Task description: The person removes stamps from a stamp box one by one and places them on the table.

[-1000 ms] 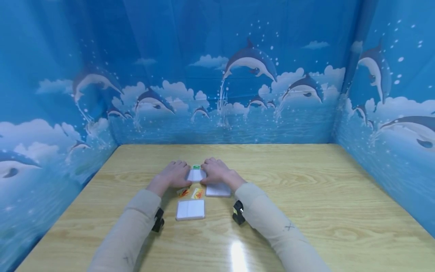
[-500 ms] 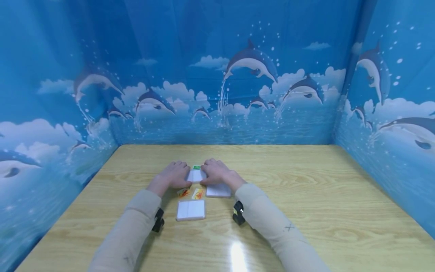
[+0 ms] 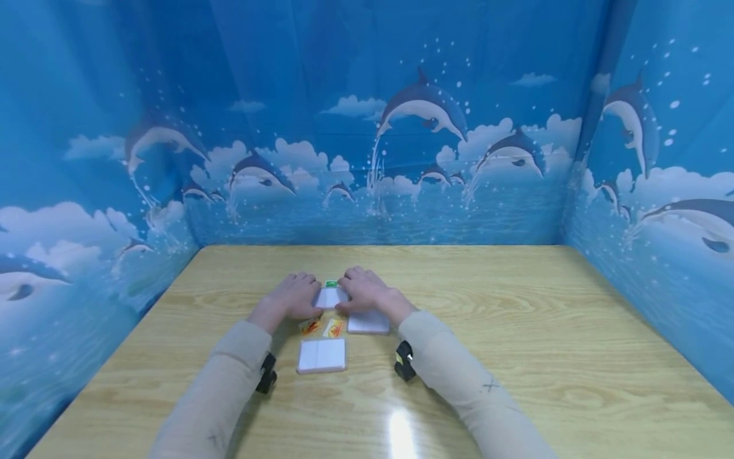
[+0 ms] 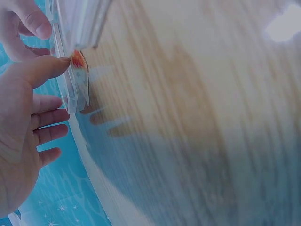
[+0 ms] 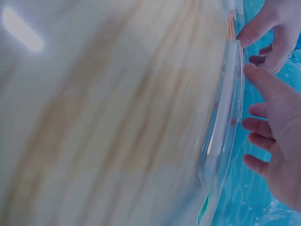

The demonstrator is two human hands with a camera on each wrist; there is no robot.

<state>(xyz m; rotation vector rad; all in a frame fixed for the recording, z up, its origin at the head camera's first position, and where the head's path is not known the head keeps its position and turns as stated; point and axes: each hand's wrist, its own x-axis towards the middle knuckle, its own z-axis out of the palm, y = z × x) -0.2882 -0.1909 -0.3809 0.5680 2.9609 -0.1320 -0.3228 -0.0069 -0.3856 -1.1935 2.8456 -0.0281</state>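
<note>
Both hands are at a flat clear-edged box with a white top (image 3: 330, 298), one at each side. My left hand (image 3: 294, 296) grips its left end, thumb on the near edge and fingers behind, as the left wrist view shows. On the other end, my right hand (image 3: 362, 290) holds it the same way, its thumb tip close to the left one. Just past the box shows a small green card (image 3: 331, 284), partly covered. Toward me lie an orange-red picture card (image 3: 310, 326) and a yellow-orange picture card (image 3: 334, 328).
A second white-topped box (image 3: 369, 323) lies under the right wrist, partly hidden by it. Nearer to me is a third such box (image 3: 322, 356). The wood-grain table (image 3: 516, 331) ends at blue dolphin-print curtains (image 3: 321, 210) at the back and sides.
The right hand's thumb has shifted very slightly to the left along the box's near edge. Both hands otherwise keep their place, and the cards and other boxes have not moved.
</note>
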